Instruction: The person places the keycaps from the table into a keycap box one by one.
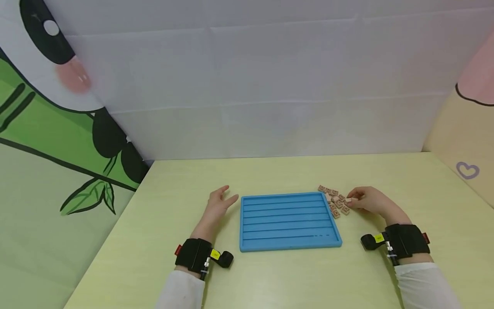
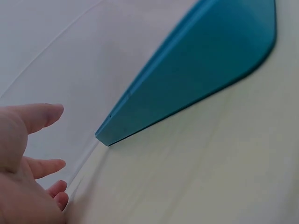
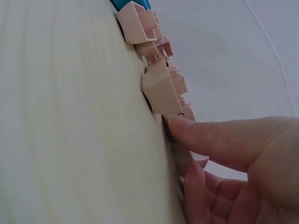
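Observation:
My right hand (image 1: 372, 201) pinches a pinkish-beige keycap (image 3: 181, 154) between thumb and fingers, low over the tabletop. Right beside it is a loose heap of similar keycaps (image 1: 338, 204), several of them upside down with hollow undersides showing. The heap lies along the right edge of a blue ridged tray (image 1: 285, 220). Off the tray's left side, my left hand (image 1: 216, 208) is held with thumb and fingers spread and nothing in it. In the left wrist view its fingers (image 2: 44, 168) stand apart from the tray's blue side wall (image 2: 187, 79).
The pale yellow table (image 1: 285, 279) runs back to a white cloth backdrop (image 1: 270, 86). A printed cartoon panel (image 1: 58, 111) is on the left and a cream panel (image 1: 467, 141) on the right. Each wrist wears a black strap (image 1: 407, 241) with a small camera.

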`<state>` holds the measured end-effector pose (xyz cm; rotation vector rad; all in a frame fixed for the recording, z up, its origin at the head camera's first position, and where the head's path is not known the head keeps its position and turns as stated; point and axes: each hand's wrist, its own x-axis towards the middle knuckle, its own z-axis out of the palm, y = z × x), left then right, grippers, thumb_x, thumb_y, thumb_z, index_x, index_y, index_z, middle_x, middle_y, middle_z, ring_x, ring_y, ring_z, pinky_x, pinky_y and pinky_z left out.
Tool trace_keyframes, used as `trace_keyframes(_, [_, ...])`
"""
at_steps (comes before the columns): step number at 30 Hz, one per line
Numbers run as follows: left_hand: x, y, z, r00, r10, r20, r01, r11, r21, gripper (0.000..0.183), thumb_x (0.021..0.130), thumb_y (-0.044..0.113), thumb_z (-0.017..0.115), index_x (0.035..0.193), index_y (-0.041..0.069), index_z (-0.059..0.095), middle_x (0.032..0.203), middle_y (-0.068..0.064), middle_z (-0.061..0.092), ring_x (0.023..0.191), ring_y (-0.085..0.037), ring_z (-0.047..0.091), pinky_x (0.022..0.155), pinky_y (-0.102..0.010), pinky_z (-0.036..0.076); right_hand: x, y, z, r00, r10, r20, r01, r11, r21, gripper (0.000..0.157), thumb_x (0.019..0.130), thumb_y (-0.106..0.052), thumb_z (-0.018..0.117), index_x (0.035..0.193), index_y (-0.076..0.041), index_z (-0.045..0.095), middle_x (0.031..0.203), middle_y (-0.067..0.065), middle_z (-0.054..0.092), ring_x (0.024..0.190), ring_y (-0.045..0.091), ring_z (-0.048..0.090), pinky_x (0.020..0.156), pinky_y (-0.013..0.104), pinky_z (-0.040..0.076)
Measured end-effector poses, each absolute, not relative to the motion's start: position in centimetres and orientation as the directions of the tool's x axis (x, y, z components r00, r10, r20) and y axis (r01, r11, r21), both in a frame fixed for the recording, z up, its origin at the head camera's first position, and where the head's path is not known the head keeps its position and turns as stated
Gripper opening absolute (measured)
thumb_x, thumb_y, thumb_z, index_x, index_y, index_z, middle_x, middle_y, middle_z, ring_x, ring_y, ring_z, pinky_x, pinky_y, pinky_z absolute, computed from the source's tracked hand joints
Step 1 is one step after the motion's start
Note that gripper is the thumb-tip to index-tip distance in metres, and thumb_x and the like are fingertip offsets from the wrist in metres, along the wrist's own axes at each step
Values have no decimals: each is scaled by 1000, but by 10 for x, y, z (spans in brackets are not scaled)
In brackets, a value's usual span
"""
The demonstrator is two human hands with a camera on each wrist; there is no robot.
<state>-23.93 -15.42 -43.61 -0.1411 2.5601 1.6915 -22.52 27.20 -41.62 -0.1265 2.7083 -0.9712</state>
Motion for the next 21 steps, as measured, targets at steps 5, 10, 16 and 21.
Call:
trace_keyframes(5, [-240, -151, -437, -993, -39, -112, -117, 484, 867, 63, 87, 27, 64, 141, 1, 42, 148, -25, 26, 137, -45, 18, 108, -54, 23, -225, 272, -417, -966, -168, -199, -6, 778, -628, 35, 87, -21, 63, 110, 5, 58, 88, 8, 51, 76, 20, 45, 63, 30, 38])
trace_keyframes(10, [-238, -144, -434, -994, -37, -100, -102, 614, 783, 63, 84, 29, 67, 138, 5, 47, 145, -24, 28, 133, -46, 23, 104, -58, 24, -225, 271, -416, -972, -153, -177, -10, 782, -624, 29, 87, -15, 62, 107, 6, 59, 84, 8, 49, 74, 20, 44, 62, 30, 37])
trace_keyframes(16, [-234, -139, -434, -998, -12, -54, -48, 692, 720, 56, 83, 27, 67, 134, 7, 54, 142, -22, 34, 130, -45, 27, 101, -60, 18, -224, 271, -415, -977, -130, -169, 0, 793, -610, 28, 87, -16, 62, 105, 6, 60, 86, 9, 50, 78, 22, 44, 64, 30, 36])
trace_keyframes(21, [-232, -138, -436, -999, -12, -41, -38, 697, 716, 52, 84, 25, 67, 132, 8, 56, 142, -21, 34, 128, -44, 27, 99, -59, 18, -225, 274, -412, -977, -115, -180, 23, 783, -621, 37, 89, -22, 62, 112, 7, 57, 95, 17, 53, 81, 24, 49, 66, 31, 42])
